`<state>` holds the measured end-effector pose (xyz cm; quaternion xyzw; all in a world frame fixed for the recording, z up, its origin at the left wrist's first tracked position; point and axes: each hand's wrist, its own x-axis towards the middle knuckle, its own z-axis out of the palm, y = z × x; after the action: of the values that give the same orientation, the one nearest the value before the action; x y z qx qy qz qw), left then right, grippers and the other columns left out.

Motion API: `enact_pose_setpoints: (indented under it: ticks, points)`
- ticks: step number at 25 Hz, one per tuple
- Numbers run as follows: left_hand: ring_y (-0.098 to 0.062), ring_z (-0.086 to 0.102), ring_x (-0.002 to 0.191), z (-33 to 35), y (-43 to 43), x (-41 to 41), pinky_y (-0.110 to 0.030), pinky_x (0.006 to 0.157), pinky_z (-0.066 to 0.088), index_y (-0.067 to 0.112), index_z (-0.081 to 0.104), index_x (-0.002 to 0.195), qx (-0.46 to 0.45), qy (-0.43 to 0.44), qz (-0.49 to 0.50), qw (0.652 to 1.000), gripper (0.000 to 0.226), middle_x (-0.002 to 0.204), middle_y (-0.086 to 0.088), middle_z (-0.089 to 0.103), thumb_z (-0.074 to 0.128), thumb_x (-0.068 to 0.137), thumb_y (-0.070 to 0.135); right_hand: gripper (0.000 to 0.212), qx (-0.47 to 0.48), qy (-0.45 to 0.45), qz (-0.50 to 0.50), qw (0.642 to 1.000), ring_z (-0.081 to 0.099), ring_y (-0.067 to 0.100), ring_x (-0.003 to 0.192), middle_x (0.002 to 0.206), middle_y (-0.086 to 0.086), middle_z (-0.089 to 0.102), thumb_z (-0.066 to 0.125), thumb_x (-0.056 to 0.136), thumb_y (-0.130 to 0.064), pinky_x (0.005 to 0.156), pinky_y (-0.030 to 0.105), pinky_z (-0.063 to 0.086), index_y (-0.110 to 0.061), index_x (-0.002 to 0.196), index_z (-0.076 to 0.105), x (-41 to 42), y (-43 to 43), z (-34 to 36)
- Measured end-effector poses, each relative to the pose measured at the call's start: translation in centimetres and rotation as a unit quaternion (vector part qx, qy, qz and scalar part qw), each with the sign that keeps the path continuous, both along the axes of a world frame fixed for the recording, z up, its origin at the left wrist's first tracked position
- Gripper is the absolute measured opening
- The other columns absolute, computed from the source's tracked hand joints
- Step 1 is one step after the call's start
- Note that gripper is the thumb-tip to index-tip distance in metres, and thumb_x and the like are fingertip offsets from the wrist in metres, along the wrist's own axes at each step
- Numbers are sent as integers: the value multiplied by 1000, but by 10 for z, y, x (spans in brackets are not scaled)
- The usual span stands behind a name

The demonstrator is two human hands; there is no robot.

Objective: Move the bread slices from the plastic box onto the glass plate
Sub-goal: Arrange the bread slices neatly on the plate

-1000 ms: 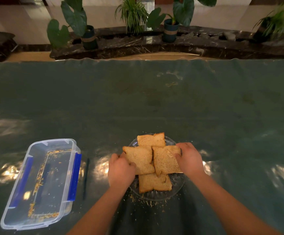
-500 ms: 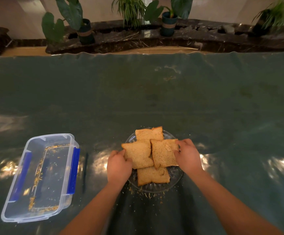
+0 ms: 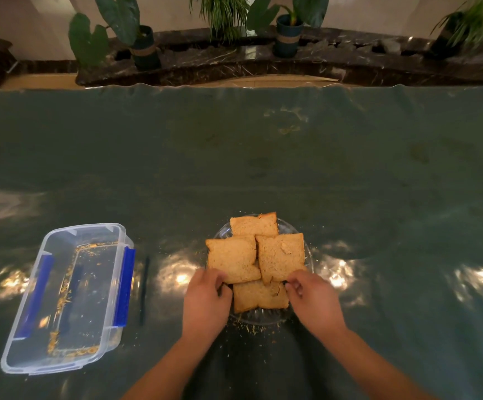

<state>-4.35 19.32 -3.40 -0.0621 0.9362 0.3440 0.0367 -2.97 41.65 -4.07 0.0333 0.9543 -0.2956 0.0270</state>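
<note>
box [image 3: 67, 298] left, pen [image 3: 144, 290] between, plate [image 3: 223, 232]

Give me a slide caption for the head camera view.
Four bread slices lie on the glass plate, both hands at its near edge; the box holds only crumbs.

Single head view, looking forward-down, close over table [image 3: 263, 157].
</note>
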Motion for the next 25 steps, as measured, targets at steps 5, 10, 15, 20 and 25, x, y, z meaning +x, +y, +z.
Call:
enact_pose_setpoints:
  ticks: [5, 10, 15, 20, 25]
  points:
    - [-14, 51, 91, -12, 18, 30, -27, 77, 45, 18, 66, 107, -40, -23, -100, 994, 27, 97, 0, 61, 55, 82, 19, 20, 42, -32, 21, 998, 50, 13, 69, 67, -3, 59, 57, 88, -20, 60, 27, 43, -17, 69, 60, 13, -13, -7]
    - [-12, 52, 93, -12, 17, 28, -24, 80, 45, 19, 67, 110, -28, -30, -103, 994, 29, 98, 2, 61, 55, 84, 20, 25, 49, -34, 38, 998, 47, 11, 67, 66, -6, 53, 56, 90, -22, 60, 24, 35, -21, 65, 52, 17, -13, -6]
    - [-13, 47, 97, -2, 9, 19, -25, 81, 41, 18, 66, 107, -27, 41, -24, 999, 29, 103, 2, 53, 67, 78, 14, 9, 1, 30, -27, 999, 54, 16, 80, 81, -3, 61, 69, 80, -11, 68, 27, 45, -18, 85, 68, 10, -2, 0]
    - [-28, 49, 120, 7, 2, -28, -38, 100, 41, 8, 52, 135, 21, -51, 48, 997, 54, 128, -12, 58, 60, 82, 10, 33, 53, 10, -65, 996, 52, 30, 104, 114, 10, 63, 68, 83, -14, 92, 34, 41, -8, 116, 65, -27, 13, -2]
    - [-26, 52, 120, 4, 4, -32, -37, 100, 42, 8, 54, 135, 26, -69, 34, 997, 52, 130, -11, 59, 60, 83, 11, 34, 49, -28, -34, 998, 53, 29, 110, 121, 9, 62, 61, 86, -14, 98, 35, 42, -7, 119, 64, -33, 12, -11]
